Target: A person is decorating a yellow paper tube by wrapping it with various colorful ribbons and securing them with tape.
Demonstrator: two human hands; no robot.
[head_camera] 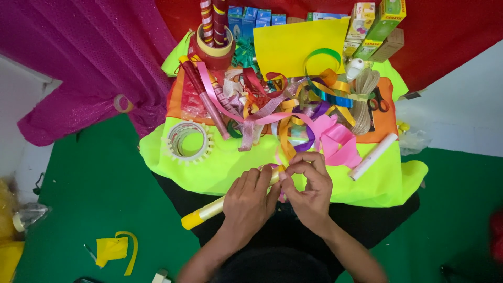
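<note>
- Head view: the left hand is wrapped around a yellow tube; its fingers are clamped on the tube near its upper end; the tube sticks out toward 8 o'clock from the hand, over the person's dark lap
- The right hand sits just beside the left hand, at 3 o'clock from it; its fingers are pinched together at the tip of the tube; what they pinch is too small to tell
- Both hands are at the near edge of the bright yellow-green cloth on the surface
- At 12 o'clock from the hands lies a messy pile of ribbons; a pink ribbon curls closest to the right hand
- A white tube lies at 2 o'clock from the right hand
- A tape roll with a toothed rim rests at 10 o'clock from the left hand
- A yellow paper sheet stands far up at 12 o'clock; small boxes are beside it
- A yellow paper scrap lies on the green floor at 8 o'clock
</note>
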